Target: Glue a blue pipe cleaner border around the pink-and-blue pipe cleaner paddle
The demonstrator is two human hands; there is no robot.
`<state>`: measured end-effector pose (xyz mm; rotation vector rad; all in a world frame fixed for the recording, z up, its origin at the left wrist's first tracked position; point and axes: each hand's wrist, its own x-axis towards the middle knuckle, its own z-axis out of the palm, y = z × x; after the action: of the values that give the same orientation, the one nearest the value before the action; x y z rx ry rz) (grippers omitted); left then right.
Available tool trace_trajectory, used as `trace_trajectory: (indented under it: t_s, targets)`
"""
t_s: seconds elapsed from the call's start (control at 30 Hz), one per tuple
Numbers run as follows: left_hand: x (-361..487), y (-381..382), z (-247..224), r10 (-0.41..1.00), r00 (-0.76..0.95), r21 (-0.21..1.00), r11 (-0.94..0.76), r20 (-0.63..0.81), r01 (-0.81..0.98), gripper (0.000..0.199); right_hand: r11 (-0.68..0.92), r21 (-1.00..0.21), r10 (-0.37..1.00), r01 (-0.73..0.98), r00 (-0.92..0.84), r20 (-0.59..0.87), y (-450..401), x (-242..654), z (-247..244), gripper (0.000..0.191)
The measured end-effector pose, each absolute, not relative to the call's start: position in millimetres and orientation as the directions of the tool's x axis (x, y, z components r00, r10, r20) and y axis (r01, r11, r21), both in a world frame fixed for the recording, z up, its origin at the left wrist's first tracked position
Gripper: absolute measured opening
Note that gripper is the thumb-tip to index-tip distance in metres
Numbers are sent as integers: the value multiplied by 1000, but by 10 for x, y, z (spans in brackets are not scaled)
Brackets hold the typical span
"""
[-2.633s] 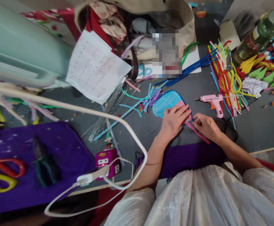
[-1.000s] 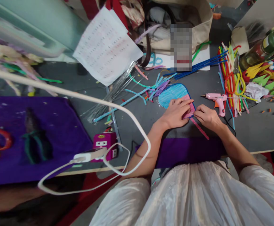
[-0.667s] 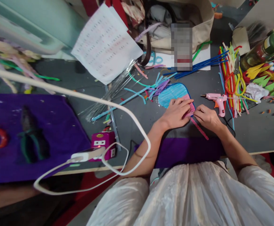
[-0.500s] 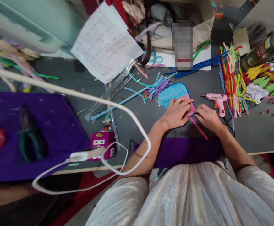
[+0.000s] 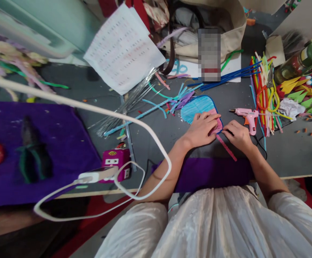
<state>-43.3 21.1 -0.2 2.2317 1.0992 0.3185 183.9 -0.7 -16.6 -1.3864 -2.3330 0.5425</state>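
A flat blue and pink piece (image 5: 197, 107) with a dark blue edging lies on the grey table. My left hand (image 5: 204, 127) rests on its pink lower part, fingers bent and pressed close together. My right hand (image 5: 236, 134) is at the piece's lower right edge, thumb and fingertips pinched; what is between them is too small to make out. From under the piece, between my two hands, a pink fuzzy stem (image 5: 227, 147) sticks out toward me. A pink glue gun (image 5: 248, 116) lies just beyond my right hand.
Coloured stems (image 5: 263, 104) and scissors lie at the right near a glass bottle (image 5: 301, 57). Dark blue stems (image 5: 225, 79) lie behind the piece. A white cable (image 5: 156, 138) arches across the left, near a purple power socket (image 5: 115, 163) and pliers (image 5: 34, 154). A person's arm shows lower left.
My right hand's fingertips have shifted slightly right along the piece's edge, showing more of its pink corner. My left hand stays on the piece. The whole view has shifted slightly.
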Motion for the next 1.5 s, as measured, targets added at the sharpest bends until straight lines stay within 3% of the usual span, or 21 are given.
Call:
trace_trajectory:
  t_s: [0.27, 0.63, 0.9, 1.0, 1.27, 1.5]
  targets:
    - [-442, 211, -23, 777, 628, 615, -476, -40, 629, 10, 341, -558, 932, 757, -351, 94, -6, 1801, -212, 22]
    - [-454, 194, -41, 784, 620, 620, -467, -41, 631, 11, 112, -672, 976, 732, -208, -63, 38, 1711, -161, 14]
    - [-485, 173, -102, 782, 623, 603, -492, -11, 628, 14, -64, -620, 974, 782, -85, -209, 89, 1572, -109, 10]
    - [-495, 168, -115, 779, 627, 597, -498, -11, 629, 16, -121, -610, 956, 783, -73, -283, 122, 1550, -53, 4]
    - [-495, 154, -98, 776, 630, 591, -515, 14, 621, 13, -217, -601, 902, 769, -78, -425, 164, 1514, 43, 12]
    - [-497, 146, -110, 782, 623, 595, -509, 17, 622, 13, -213, -668, 906, 713, -112, -409, 139, 1522, 48, 9]
